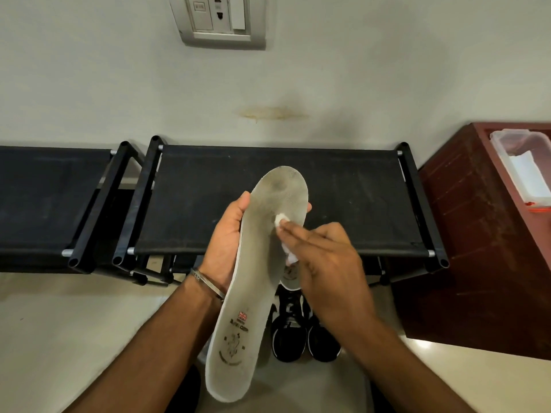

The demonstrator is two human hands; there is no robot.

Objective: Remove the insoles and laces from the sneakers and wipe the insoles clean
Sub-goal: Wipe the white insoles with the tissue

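A black fabric-topped shoe rack with a tubular frame [277, 201] stands against a pale wall, with a dark red wooden cabinet [465, 234] to its right. On the floor below, partly hidden by the arms, sits a pair of black sneakers with white trim [304, 332]; their laces seem to be still threaded, though this is hard to tell.

In front of the rack, a long grey foam insole with a printed heel logo [247, 281] is held upright in the air, toe end up. The left hand [226, 245] grips its left edge near the forefoot, thumb on the front face and a fingertip showing at the far edge. The right hand [331, 263] lies across the insole with fingers straight and pressed together, pushing a small white crumpled wipe [281, 222] flat against the forefoot. A second grey insole [290, 277] peeks out behind the right hand; what supports it cannot be seen.

This is the wiping step. To do it well, the left hand should brace behind the spot being rubbed so the thin foam does not bend, while the wipe travels in firm strokes from toe to heel, covering the dark smudge near the toe.
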